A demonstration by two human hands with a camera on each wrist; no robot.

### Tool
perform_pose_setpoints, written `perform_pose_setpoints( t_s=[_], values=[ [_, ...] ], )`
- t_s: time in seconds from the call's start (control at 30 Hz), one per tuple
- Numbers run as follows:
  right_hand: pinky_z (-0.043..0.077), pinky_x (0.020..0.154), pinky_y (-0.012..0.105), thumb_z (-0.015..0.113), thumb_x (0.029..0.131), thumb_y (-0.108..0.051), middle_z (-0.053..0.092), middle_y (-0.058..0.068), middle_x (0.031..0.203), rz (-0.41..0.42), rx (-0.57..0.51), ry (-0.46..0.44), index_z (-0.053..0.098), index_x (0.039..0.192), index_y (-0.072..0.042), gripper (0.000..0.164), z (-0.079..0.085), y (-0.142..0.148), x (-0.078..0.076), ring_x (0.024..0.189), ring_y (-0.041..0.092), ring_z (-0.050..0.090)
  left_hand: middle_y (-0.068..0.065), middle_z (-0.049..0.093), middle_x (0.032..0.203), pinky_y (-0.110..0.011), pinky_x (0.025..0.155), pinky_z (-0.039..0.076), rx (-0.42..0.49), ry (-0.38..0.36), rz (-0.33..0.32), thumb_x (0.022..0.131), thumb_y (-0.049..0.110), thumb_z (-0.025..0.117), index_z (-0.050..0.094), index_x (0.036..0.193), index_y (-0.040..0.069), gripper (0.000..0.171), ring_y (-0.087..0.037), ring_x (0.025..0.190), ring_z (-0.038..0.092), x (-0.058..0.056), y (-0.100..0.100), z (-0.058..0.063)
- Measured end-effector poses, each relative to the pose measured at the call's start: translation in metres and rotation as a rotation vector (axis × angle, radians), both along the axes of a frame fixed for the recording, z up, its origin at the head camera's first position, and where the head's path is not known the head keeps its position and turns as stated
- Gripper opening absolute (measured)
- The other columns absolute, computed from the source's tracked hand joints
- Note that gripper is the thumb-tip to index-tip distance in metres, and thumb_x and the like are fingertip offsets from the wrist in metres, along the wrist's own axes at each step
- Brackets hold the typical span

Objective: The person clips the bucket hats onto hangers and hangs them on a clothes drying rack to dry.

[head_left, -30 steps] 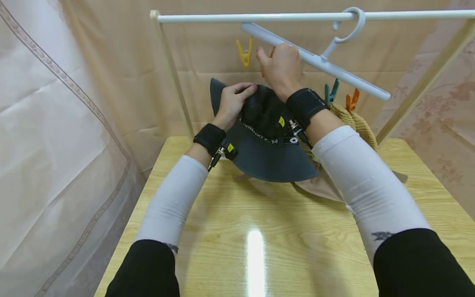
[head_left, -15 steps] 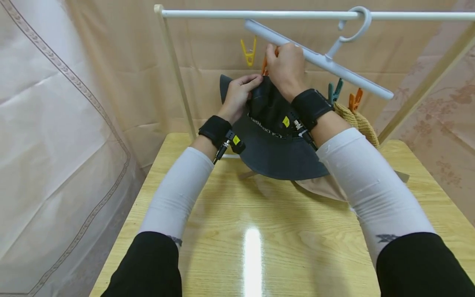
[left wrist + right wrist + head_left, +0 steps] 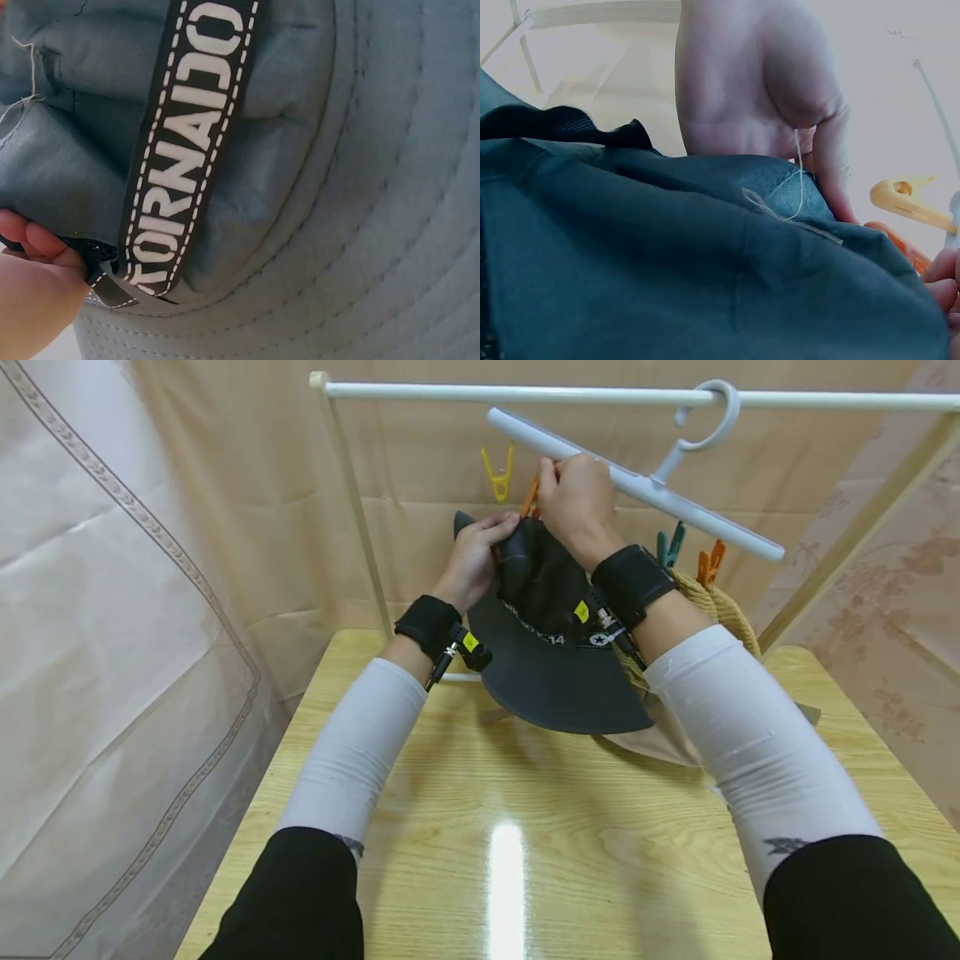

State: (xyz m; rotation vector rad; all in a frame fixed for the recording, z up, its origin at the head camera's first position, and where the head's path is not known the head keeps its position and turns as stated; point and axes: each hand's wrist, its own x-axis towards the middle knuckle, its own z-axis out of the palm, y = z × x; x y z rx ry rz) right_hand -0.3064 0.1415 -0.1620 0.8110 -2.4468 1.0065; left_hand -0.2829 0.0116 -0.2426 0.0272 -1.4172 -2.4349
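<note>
A dark grey bucket hat [image 3: 562, 685] with a "TORNADO" lettered band [image 3: 187, 142] hangs below the white hanger. At the top of its crown my left hand [image 3: 474, 556] pinches the fabric; its fingers also show in the left wrist view. My right hand [image 3: 579, 502] holds an orange clothespin [image 3: 531, 498] between thumb and fingers, just under the hanger bar. The lower end of that clothespin [image 3: 900, 246] meets the crown's fabric; whether it bites it I cannot tell. Loose white threads [image 3: 787, 214] trail over the hat.
The tilted white hanger [image 3: 637, 483] hooks on the rack's rail [image 3: 510, 393]. A yellow clothespin [image 3: 498, 472] hangs left of my right hand. Teal [image 3: 670, 545] and orange clothespins stand over a tan knitted hat [image 3: 720, 606]. A beige item [image 3: 660, 743] lies on the wooden table [image 3: 600, 860].
My left hand has moved right and slightly up with the hat's crown, toward the orange clothespin. The clothespin in my right hand now meets the fabric. The hanger has shifted only slightly.
</note>
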Motion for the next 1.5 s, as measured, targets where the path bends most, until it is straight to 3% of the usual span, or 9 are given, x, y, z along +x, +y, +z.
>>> perform_pose_setpoints(
  t_s=[0.17, 0.43, 0.53, 0.67, 0.77, 1.07, 1.27, 1.5],
  values=[
    [0.027, 0.042, 0.023, 0.039, 0.105, -0.031, 0.037, -0.005, 0.046, 0.070, 0.039, -0.032, 0.051, 0.056, -0.010, 0.054, -0.002, 0.000, 0.003, 0.041, 0.010, 0.037, 0.002, 0.062, 0.088, -0.020, 0.071, 0.048, 0.036, 0.016, 0.008, 0.099, -0.001, 0.049, 0.067, 0.073, 0.011, 0.034, -0.011, 0.080, 0.057, 0.001, -0.003, 0.000],
    [0.027, 0.042, 0.023, 0.044, 0.103, -0.040, 0.039, -0.005, 0.047, 0.078, 0.071, -0.064, 0.055, 0.061, -0.010, 0.053, -0.004, 0.000, 0.004, 0.041, 0.010, 0.037, 0.003, 0.064, 0.082, -0.019, 0.066, 0.047, -0.048, -0.030, 0.068, 0.097, 0.005, 0.057, 0.067, 0.080, 0.009, 0.020, -0.009, 0.074, 0.057, 0.001, -0.001, -0.001],
    [0.026, 0.043, 0.023, 0.045, 0.101, -0.045, 0.041, -0.004, 0.049, 0.061, 0.100, -0.046, 0.057, 0.063, -0.011, 0.053, -0.004, 0.000, 0.004, 0.042, 0.010, 0.037, 0.004, 0.064, 0.082, -0.017, 0.062, 0.042, -0.142, -0.044, 0.114, 0.096, 0.010, 0.060, 0.070, 0.093, 0.003, 0.012, -0.007, 0.068, 0.053, 0.002, -0.001, 0.000],
    [0.024, 0.043, 0.024, 0.045, 0.100, -0.049, 0.039, -0.003, 0.048, 0.047, 0.128, -0.027, 0.053, 0.061, -0.011, 0.055, -0.004, 0.003, 0.003, 0.041, 0.011, 0.034, 0.008, 0.060, 0.083, -0.017, 0.058, 0.033, -0.325, -0.067, 0.164, 0.096, 0.020, 0.062, 0.068, 0.114, -0.001, 0.028, -0.006, 0.059, 0.039, 0.003, 0.001, -0.001],
    [0.025, 0.042, 0.025, 0.045, 0.099, -0.051, 0.037, -0.003, 0.048, 0.045, 0.146, -0.036, 0.050, 0.059, -0.010, 0.058, -0.005, 0.005, 0.002, 0.041, 0.011, 0.033, 0.008, 0.059, 0.084, -0.018, 0.058, 0.032, -0.392, -0.075, 0.179, 0.096, 0.024, 0.063, 0.067, 0.117, 0.000, 0.033, -0.006, 0.058, 0.036, 0.002, 0.001, -0.003],
    [0.027, 0.044, 0.025, 0.046, 0.097, -0.056, 0.038, -0.002, 0.050, 0.032, 0.179, -0.032, 0.051, 0.060, -0.011, 0.059, -0.008, 0.010, 0.002, 0.043, 0.012, 0.035, 0.007, 0.060, 0.096, -0.019, 0.069, 0.040, -0.476, -0.068, 0.192, 0.096, 0.025, 0.063, 0.068, 0.116, 0.002, 0.031, -0.008, 0.077, 0.047, 0.003, -0.001, -0.008],
    [0.026, 0.045, 0.025, 0.046, 0.096, -0.059, 0.037, -0.002, 0.050, 0.014, 0.204, -0.024, 0.050, 0.060, -0.011, 0.060, -0.012, 0.012, 0.002, 0.044, 0.014, 0.036, 0.007, 0.064, 0.092, -0.018, 0.069, 0.041, -0.583, -0.009, 0.257, 0.095, 0.025, 0.065, 0.071, 0.112, 0.003, 0.029, -0.006, 0.079, 0.050, 0.002, -0.004, -0.015],
    [0.026, 0.045, 0.025, 0.046, 0.095, -0.062, 0.038, -0.002, 0.050, 0.043, 0.190, -0.024, 0.050, 0.060, -0.012, 0.061, -0.018, 0.009, 0.004, 0.044, 0.013, 0.036, -0.014, 0.068, 0.114, -0.019, 0.074, 0.046, -0.662, 0.051, 0.303, 0.095, 0.021, 0.064, 0.070, 0.114, 0.000, 0.029, -0.006, 0.088, 0.058, 0.007, -0.010, -0.019]
  ],
)
